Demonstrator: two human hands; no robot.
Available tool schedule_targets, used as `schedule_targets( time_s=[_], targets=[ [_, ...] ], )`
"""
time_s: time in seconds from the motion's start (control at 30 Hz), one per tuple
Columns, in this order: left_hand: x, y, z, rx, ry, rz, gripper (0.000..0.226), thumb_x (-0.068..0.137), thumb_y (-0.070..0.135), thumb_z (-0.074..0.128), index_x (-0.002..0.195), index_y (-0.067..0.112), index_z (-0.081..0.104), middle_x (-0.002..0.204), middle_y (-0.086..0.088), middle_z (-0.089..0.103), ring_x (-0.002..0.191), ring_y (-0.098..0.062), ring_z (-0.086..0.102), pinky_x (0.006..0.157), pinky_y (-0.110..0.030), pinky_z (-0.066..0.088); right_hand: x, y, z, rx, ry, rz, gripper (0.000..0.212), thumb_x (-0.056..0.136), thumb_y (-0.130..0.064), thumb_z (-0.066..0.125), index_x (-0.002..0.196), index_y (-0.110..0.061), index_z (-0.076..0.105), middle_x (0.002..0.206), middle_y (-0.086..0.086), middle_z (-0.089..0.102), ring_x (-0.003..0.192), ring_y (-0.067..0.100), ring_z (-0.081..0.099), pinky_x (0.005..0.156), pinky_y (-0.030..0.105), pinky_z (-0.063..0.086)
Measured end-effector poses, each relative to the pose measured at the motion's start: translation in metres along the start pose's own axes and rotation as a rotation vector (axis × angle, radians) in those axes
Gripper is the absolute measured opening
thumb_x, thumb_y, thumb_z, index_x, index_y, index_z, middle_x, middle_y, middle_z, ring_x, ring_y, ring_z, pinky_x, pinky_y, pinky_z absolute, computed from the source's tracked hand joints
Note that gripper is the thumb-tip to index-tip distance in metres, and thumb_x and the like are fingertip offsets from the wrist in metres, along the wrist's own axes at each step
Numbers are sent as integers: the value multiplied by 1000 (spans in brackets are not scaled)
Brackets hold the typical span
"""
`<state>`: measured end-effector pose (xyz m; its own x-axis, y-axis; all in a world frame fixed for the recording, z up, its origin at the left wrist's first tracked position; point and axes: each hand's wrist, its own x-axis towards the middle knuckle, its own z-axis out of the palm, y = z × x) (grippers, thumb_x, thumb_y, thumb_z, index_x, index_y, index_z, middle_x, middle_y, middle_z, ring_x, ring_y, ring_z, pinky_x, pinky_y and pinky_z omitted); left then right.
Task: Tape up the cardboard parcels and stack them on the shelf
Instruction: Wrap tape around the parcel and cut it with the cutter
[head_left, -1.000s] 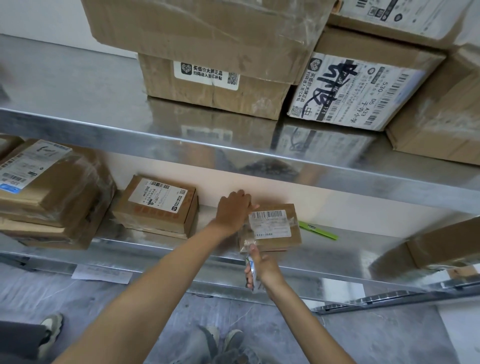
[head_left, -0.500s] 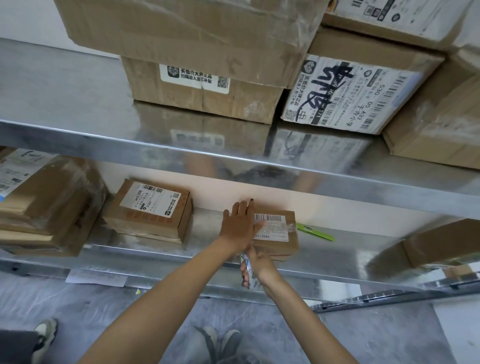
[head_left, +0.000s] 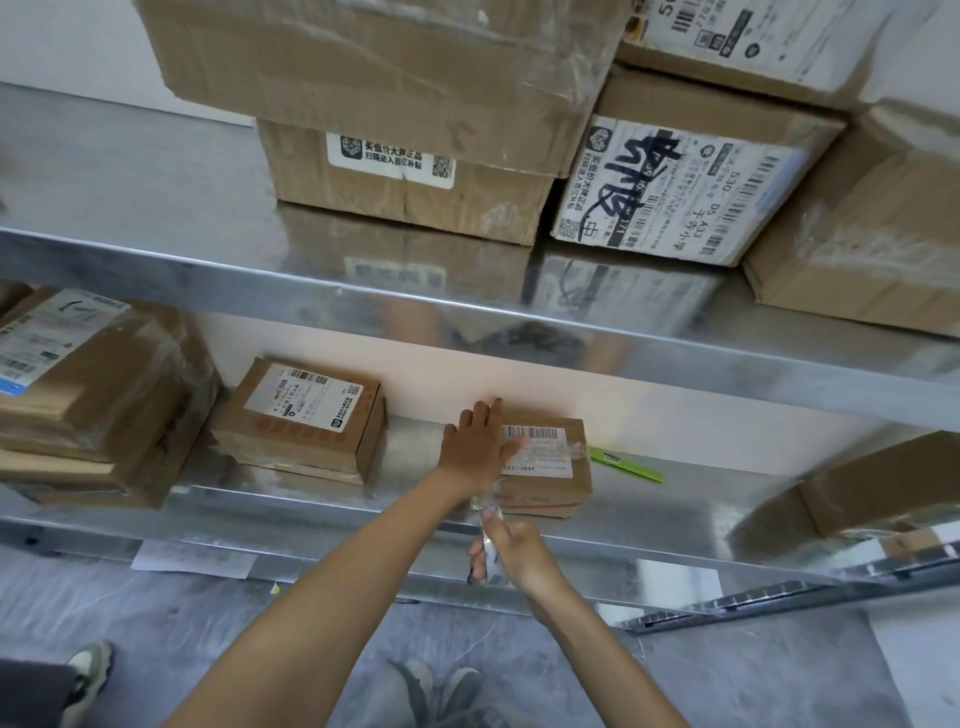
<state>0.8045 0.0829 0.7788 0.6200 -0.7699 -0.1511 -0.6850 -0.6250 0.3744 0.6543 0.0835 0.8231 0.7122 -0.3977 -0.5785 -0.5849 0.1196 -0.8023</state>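
- Parcel (head_left: 550, 483): small, label up, flat on the lower shelf (head_left: 675, 525) near its front edge, between a box (head_left: 306, 421) to the left and a green tool (head_left: 626, 464) just to the right.
- Left hand (head_left: 475, 447): fingers straight, palm flat on the parcel's left top, pinning it. It grips nothing.
- Right hand (head_left: 514, 553): below the shelf lip, fingers curled round the tape (head_left: 489, 540). A clear strip seems to run from it up to the parcel's front-left corner. Can't tell if it holds a roll or just the strip.
- Step, as I read it: pulling tape taut to wrap or tear.
- Do it well:
  - press down with the left palm so the parcel doesn't slide off the lip
  - pull in line with the strip, no twist, or it wrinkles
  - smooth it over the corner before tearing
  - don't cover the barcode
- Risk: light parcel, slick metal, so a hard tug could drag it forward.
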Motion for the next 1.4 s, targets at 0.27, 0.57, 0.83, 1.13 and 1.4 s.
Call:
schedule_targets(
  time_s=[0.27, 0.57, 0.83, 1.13, 1.4],
  targets=[
    [-50, 0, -17, -553, 481, -175, 40, 99, 42, 40, 123, 11, 46, 121, -5, 48, 105, -23, 53, 88, -40, 45, -3, -3, -13, 145, -63, 58, 48, 100, -33, 42, 66, -3, 57, 44, 7, 57, 36, 15, 53, 42, 19, 43],
    [-124, 19, 26, -1218, -114, -348, 62, 78, 66, 60, 115, 18, 48, 99, -2, 62, 89, -13, 63, 73, -26, 49, 4, 12, -15, 300, -108, 100, 45, 101, -39, 37, 95, -7, 68, 85, 14, 71, 79, 25, 68, 79, 39, 52],
    [-126, 20, 21, -1321, -163, -316, 47, 84, 41, 71, 119, 26, 45, 116, -2, 57, 100, -11, 62, 73, -20, 51, 5, 7, -31, 461, -233, 144, 48, 101, -41, 33, 95, -5, 64, 83, 10, 68, 79, 23, 65, 79, 40, 52],
    [-127, 19, 12, -1475, -179, -474, 38, 82, 44, 70, 111, 26, 53, 101, 0, 61, 77, -14, 59, 65, -29, 48, 39, -7, -79, -1181, 303, -759, 37, 91, -38, 52, 127, -31, 53, 134, 3, 51, 126, 30, 44, 104, 50, 36],
    [-125, 16, 6, -1657, -268, -492, 63, 61, 57, 75, 107, 20, 52, 90, -6, 51, 74, -21, 52, 67, -35, 50, 53, -12, -63, -1326, 182, -436, 50, 101, -44, 26, 146, -50, 6, 160, -2, -2, 147, 24, -7, 117, 48, -1]
  ],
)
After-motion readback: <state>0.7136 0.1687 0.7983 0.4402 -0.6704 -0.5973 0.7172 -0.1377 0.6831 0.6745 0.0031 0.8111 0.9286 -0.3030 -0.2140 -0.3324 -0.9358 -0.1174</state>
